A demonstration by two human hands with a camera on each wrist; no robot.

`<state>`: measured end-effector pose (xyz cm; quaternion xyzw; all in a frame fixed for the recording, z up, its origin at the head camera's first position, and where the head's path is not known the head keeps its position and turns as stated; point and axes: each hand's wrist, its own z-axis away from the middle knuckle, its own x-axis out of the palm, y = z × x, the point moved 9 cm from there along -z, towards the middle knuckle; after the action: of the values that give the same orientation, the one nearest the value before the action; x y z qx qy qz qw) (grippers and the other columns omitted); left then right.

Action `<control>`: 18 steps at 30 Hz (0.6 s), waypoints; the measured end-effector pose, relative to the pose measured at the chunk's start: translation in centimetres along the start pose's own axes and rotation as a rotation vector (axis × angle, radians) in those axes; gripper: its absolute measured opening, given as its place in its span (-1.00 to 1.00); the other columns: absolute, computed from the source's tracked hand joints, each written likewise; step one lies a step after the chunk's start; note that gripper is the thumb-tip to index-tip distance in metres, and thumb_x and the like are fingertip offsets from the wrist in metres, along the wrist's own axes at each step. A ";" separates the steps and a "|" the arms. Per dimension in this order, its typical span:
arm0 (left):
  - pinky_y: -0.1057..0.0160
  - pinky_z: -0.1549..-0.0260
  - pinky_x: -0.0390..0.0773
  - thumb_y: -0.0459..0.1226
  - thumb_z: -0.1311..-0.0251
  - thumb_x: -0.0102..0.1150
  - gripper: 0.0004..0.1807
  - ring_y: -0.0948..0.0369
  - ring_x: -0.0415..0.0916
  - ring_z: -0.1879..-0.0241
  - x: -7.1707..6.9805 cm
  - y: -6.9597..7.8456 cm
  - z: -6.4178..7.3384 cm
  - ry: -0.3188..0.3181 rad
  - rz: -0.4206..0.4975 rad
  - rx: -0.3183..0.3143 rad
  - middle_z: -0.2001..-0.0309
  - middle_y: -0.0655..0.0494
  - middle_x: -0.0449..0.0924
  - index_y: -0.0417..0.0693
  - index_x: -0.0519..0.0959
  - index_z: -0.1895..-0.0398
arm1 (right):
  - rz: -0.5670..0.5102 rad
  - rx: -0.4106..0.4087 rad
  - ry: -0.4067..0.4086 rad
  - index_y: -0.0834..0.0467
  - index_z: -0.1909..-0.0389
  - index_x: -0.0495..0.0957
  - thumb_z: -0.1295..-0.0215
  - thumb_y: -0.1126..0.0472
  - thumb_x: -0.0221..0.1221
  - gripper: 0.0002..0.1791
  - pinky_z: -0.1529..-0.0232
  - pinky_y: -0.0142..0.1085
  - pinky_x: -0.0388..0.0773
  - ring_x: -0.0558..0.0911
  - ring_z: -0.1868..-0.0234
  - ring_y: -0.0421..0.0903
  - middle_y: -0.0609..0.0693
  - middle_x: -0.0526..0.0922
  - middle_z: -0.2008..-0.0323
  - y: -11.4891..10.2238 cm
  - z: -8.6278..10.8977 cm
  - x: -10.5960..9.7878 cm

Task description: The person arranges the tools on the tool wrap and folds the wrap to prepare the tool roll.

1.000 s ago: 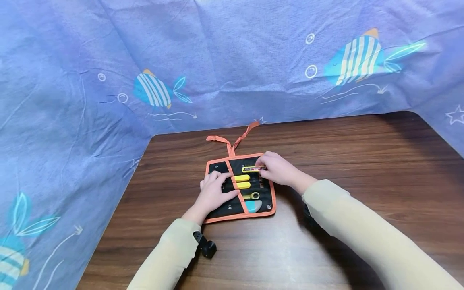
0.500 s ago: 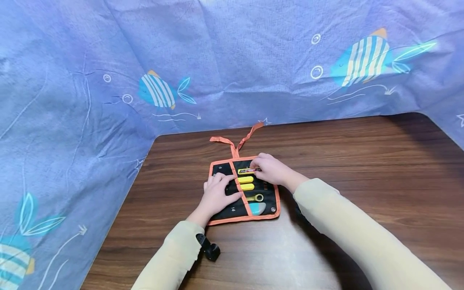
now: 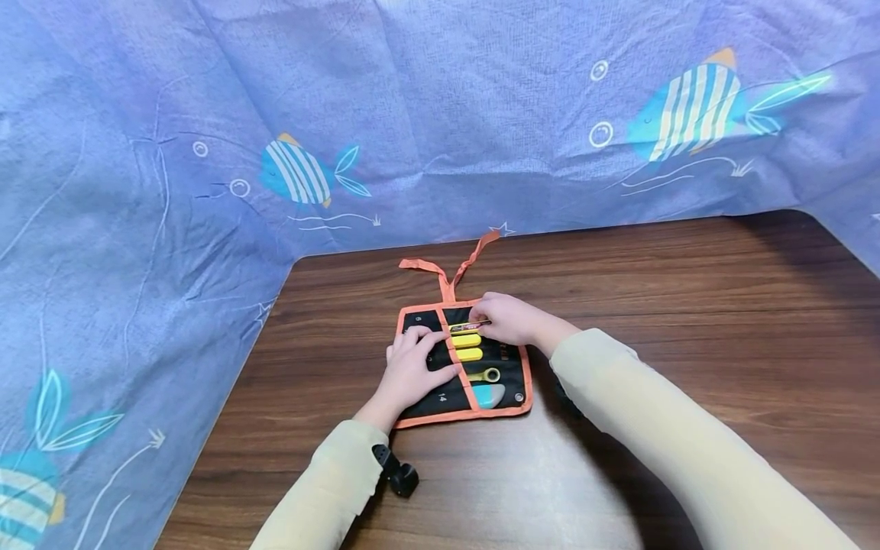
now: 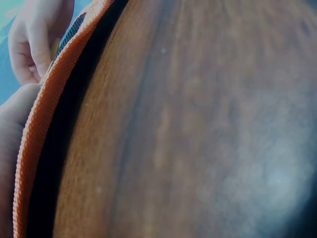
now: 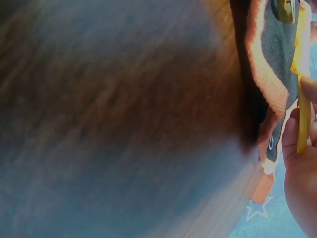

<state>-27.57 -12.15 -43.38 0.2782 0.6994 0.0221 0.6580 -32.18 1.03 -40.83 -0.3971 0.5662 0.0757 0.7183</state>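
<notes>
A black tool roll [image 3: 507,382] with orange edging lies spread on the table. My left hand [image 3: 410,372] rests on its pocket side, fingertips at the slanted orange strip. My right hand [image 3: 505,317] pinches a flat yellow tool with a printed label [image 3: 464,328], its left end right at the strip near the top pocket. In the right wrist view the yellow tool [image 5: 303,119] runs between thumb and fingers. Below it, two yellow handles [image 3: 469,347], a brass-coloured ring-ended wrench [image 3: 491,375] and a teal-and-grey rounded handle [image 3: 489,395] stick out of the pockets.
Orange tie straps [image 3: 448,275] trail from the roll's far edge. The wooden table [image 3: 653,305] extends to the right and front. Blue fish-print cloth [image 3: 467,114] hangs behind and at the left. A black wrist camera [image 3: 402,479] sits at the left cuff.
My right hand has moved left with the labelled yellow tool, bringing its end up to the orange strip, and the tool has tilted. My left hand keeps its place on the roll.
</notes>
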 end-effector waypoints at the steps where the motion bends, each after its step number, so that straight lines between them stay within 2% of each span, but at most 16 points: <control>1: -0.07 0.02 0.18 0.17 -0.03 0.23 -0.36 0.07 0.17 -0.07 0.0 0.0 0.0 -0.004 -0.002 -0.003 -0.09 0.08 0.31 0.18 0.46 -0.20 | -0.007 -0.002 -0.005 0.14 0.17 0.60 -0.30 0.24 0.11 -0.85 0.09 -0.14 0.41 0.45 0.21 -0.08 0.01 0.49 0.23 0.0 0.0 0.0; 10: -0.03 0.06 0.19 0.18 -0.01 0.23 -0.29 0.07 0.20 -0.03 0.2 -0.3 -0.1 -0.007 0.002 -0.028 -0.06 0.06 0.32 0.17 0.41 -0.25 | -0.121 0.025 -0.029 0.07 0.16 0.60 -0.34 0.20 0.09 -0.85 0.09 -0.16 0.42 0.49 0.20 -0.11 -0.02 0.48 0.21 0.8 -1.0 0.7; 18: -0.04 0.06 0.19 0.19 -0.01 0.23 -0.27 0.08 0.19 -0.04 0.2 -0.3 -0.2 -0.008 -0.005 -0.028 -0.06 0.06 0.32 0.18 0.40 -0.28 | -0.071 0.037 -0.009 0.12 0.01 0.57 -0.28 0.17 0.12 -0.71 0.07 -0.13 0.41 0.49 0.17 -0.09 0.00 0.50 0.15 2.1 -0.3 0.5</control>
<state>-27.87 -12.20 -43.65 0.2675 0.6971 0.0291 0.6645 -33.37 2.09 -42.24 -0.4031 0.5498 0.0416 0.7304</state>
